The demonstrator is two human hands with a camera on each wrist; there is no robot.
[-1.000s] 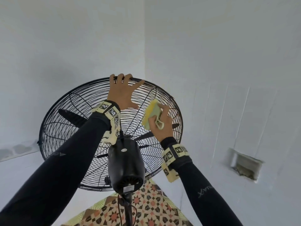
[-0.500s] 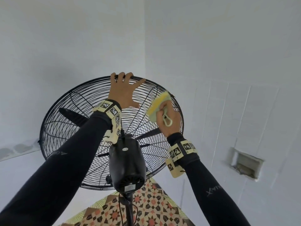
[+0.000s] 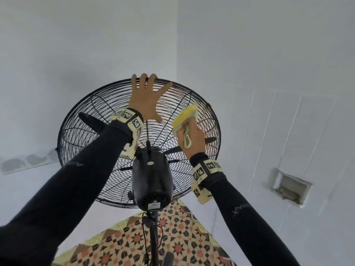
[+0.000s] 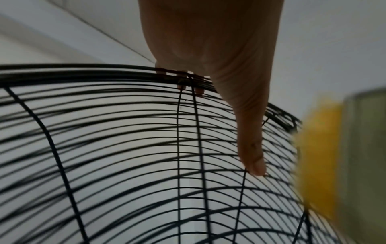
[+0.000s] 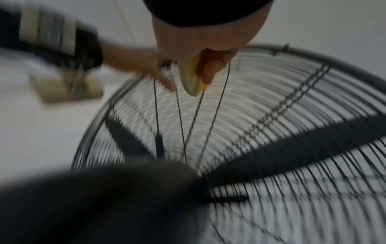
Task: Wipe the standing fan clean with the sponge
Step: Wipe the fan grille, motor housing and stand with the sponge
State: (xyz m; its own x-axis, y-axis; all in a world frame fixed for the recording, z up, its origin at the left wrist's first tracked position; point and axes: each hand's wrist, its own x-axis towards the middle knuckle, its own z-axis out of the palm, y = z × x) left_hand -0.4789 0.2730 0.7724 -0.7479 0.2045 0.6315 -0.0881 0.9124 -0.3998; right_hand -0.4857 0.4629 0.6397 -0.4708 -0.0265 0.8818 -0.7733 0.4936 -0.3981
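A black standing fan fills the head view, seen from behind: wire cage [image 3: 107, 104], motor housing [image 3: 151, 181], pole [image 3: 153, 237]. My left hand [image 3: 146, 100] lies on the top of the cage, its fingertips hooked over the top rim and the thumb stretched along the wires [image 4: 250, 148]. My right hand [image 3: 192, 137] grips a yellow sponge [image 3: 185, 115] with a pale green backing and presses it on the cage's upper right. The left wrist view shows the sponge [image 4: 319, 148] blurred. In the right wrist view the sponge [image 5: 190, 77] sits between my fingers [image 5: 208, 71], above a blade [image 5: 292, 148].
White walls meet in a corner right behind the fan. A rough square recess [image 3: 290, 189] is cut into the right wall. Patterned floor tiles [image 3: 182, 237] lie below, and a cable [image 3: 147, 244] hangs along the pole.
My right hand has slid the sponge up and to the right over the cage, from near the hub toward the upper right rim. The left hand has stayed on the top rim.
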